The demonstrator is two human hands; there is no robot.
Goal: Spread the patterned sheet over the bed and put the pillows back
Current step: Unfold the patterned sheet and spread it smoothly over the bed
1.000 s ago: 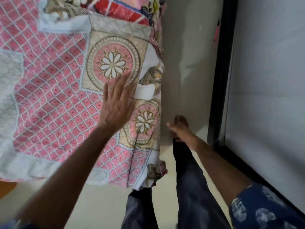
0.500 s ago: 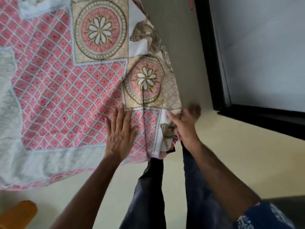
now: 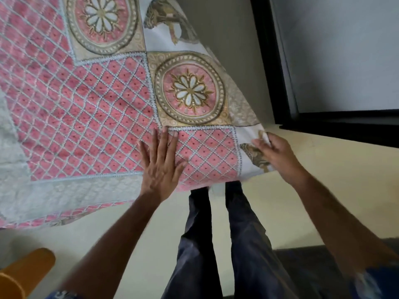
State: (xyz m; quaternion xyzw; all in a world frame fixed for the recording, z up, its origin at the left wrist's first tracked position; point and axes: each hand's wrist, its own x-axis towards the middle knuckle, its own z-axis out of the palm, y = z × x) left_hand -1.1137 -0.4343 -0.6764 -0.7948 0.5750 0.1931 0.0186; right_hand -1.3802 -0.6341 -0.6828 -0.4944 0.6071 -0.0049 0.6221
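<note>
The patterned sheet covers the bed, its corner hanging over a cream floor. The left hand presses flat, fingers spread wide; the right hand pinches the corner. A dark-framed panel stands alongside.

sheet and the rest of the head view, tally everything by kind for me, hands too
sheet: 1
hands: 2, left hand flat on the sheet, right hand pinching its corner
legs: 2
orange object at lower left: 1
dark frame: 1
pillows: 0 in view
total: 7
</note>
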